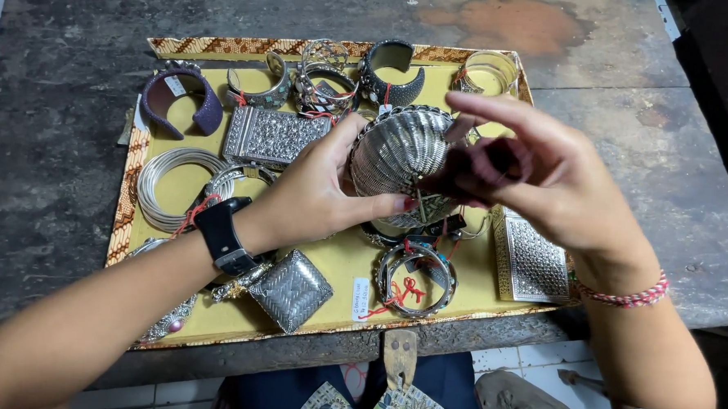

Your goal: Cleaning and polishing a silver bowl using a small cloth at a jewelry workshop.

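Observation:
My left hand point(320, 190) grips a silver shell-shaped purse point(399, 153) with ribbed sides, held above a yellow-lined display tray point(337, 265). The thumb lies along the purse's lower front. My right hand point(537, 175) is at the purse's right side, fingers curled and pinching near its clasp, index finger stretched out over the top. A dark watch sits on my left wrist, a red and white cord bracelet on my right.
The tray holds silver cuffs and bangles point(172, 184), a flat rectangular silver box point(273, 135), a square woven silver case point(291, 290), another studded box point(533, 261), a purple cuff point(180, 98) and a red-threaded bangle point(416, 280). It rests on a dark worn table point(47, 158).

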